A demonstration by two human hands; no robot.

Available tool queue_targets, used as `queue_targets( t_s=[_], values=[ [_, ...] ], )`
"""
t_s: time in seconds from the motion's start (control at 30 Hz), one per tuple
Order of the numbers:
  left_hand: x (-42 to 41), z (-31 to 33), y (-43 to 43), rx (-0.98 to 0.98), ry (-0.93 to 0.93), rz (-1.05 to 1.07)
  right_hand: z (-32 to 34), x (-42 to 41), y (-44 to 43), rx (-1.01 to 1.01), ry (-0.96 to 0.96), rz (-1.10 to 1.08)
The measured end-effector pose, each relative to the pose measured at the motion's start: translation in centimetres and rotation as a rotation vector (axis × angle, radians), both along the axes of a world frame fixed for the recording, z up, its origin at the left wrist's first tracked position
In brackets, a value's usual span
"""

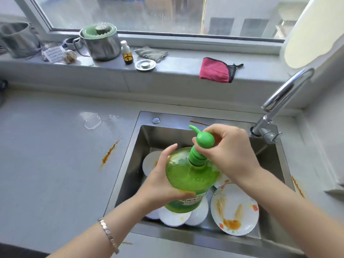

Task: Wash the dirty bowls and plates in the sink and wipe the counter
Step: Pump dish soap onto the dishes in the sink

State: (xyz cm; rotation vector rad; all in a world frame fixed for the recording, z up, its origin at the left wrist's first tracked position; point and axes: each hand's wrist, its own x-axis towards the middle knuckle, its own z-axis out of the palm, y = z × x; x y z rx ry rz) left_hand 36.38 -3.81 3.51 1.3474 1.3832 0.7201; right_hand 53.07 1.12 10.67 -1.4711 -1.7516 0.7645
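I am only at the start. My left hand wraps around the side of the green soap bottle, holding it tilted above the sink, and my right hand is curled over its pump head, fingers closed on it, nozzle pointing to eleven o'clock. I cannot tell whether any soap is coming out.

Nothing looks washed. Below the bottle the dishes lie stacked in the basin: a patterned plate at four o'clock from the bottle, smeared with orange sauce, white plates at six o'clock with small stains, and another at nine o'clock, partly hidden by my hand. No water runs from the faucet at two o'clock.

The counter is unwiped too: an orange streak sits at nine o'clock from the sink, another at three o'clock. A red cloth waits on the ledge at twelve o'clock.

So soaping, scrubbing, rinsing and wiping all remain, as I judge it.
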Motion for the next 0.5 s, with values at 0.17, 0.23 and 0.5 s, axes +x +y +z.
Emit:
queue_targets(
  t_s=[0.17,0.23,0.5],
  values=[
    [-2.7,1.5,6.1,-0.154,0.378,-0.103,0.6,-1.8,4.9,-0.002,-0.154,0.004],
    [-4.0,2.3,9.2,-0.176,0.406,-0.022,1.6,-2.5,7.4,0.026,-0.194,-0.006],
    [-7.9,6.7,19.9,-0.067,0.494,0.052,11.5,-4.1,19.8,0.234,-0.143,-0.197]
  ],
)
